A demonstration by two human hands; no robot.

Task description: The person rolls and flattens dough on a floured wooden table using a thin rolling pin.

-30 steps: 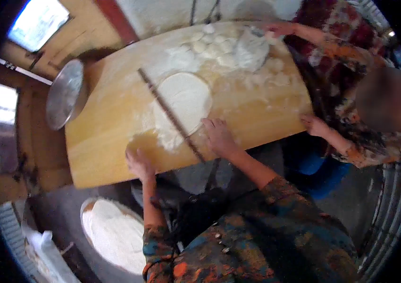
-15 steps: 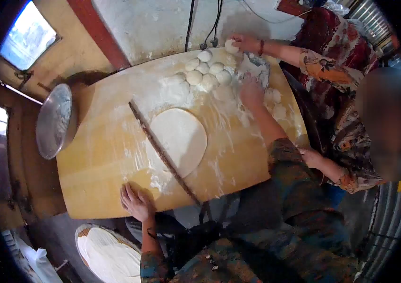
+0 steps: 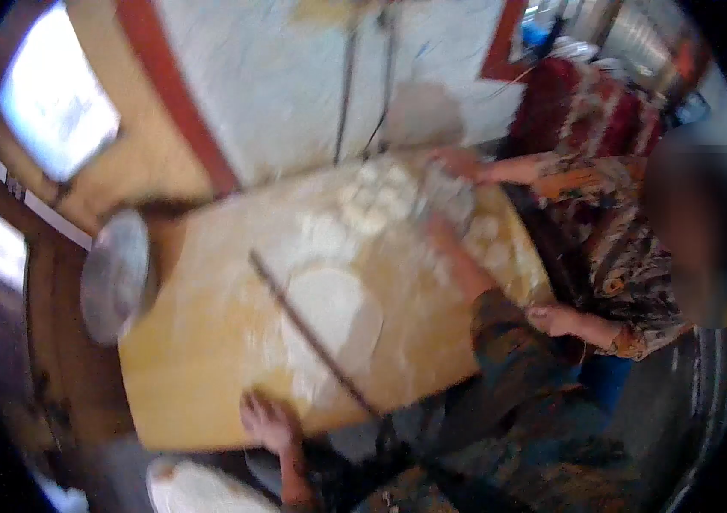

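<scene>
My left hand (image 3: 271,423) rests on the near edge of the wooden board (image 3: 184,376), fingers spread and holding nothing. My right hand (image 3: 440,232) reaches to a greyish, flour-dusted bag or heap (image 3: 451,198) at the far right; blur hides its fingers. Between my hands lies a round rolled-out dough sheet (image 3: 342,312). Across its left part a long thin rolling pin (image 3: 308,329) lies slantwise, touched by neither hand. Several dough balls (image 3: 372,201) are grouped beyond the sheet, left of my right hand.
A co-worker at the right has one hand (image 3: 458,162) beside the floury bag and the other (image 3: 556,321) at the board's right edge. A metal basin (image 3: 115,278) stands at the left. More flat dough (image 3: 197,492) lies below the near edge.
The view has tilted upward and blurred, so everything sits lower. The co-worker's far hand, which held a dough ball, is now close to the bag. My left hand stays on the board's edge.
</scene>
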